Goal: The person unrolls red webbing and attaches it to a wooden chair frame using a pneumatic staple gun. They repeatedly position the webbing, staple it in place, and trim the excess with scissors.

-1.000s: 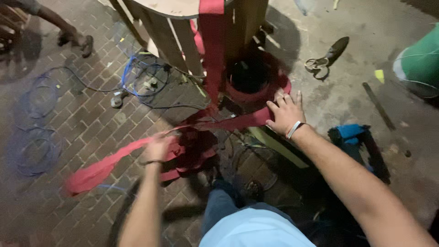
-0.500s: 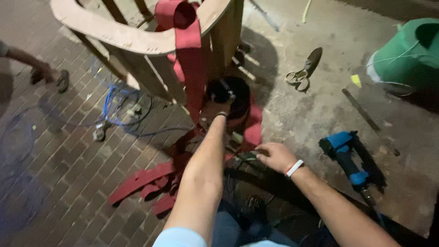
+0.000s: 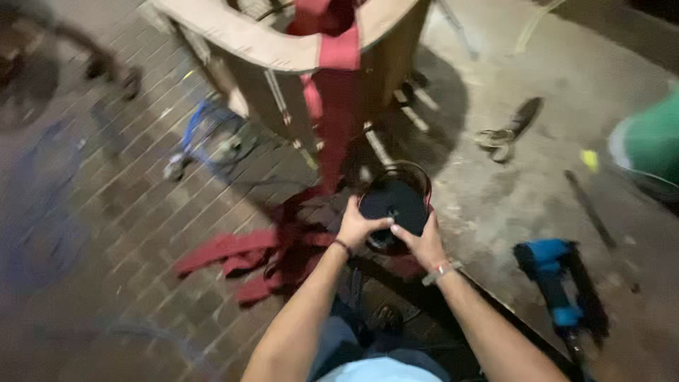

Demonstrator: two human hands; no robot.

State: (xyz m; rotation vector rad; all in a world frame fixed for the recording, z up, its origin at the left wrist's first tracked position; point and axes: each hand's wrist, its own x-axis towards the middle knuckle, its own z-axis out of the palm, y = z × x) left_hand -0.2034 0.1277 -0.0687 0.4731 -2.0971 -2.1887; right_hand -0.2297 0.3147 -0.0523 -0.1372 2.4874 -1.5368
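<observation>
Both hands (image 3: 392,237) have come together, now apparently gripping the round dark roll (image 3: 393,205) between them.

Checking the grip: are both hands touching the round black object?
Touching: the head view shows left hand and right hand wrapped on the round black object.

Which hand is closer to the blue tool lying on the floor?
The right hand. It grips the round black object with the blue power tool off to its right side. The left hand holds the same object on its far side, farther from the tool.
</observation>
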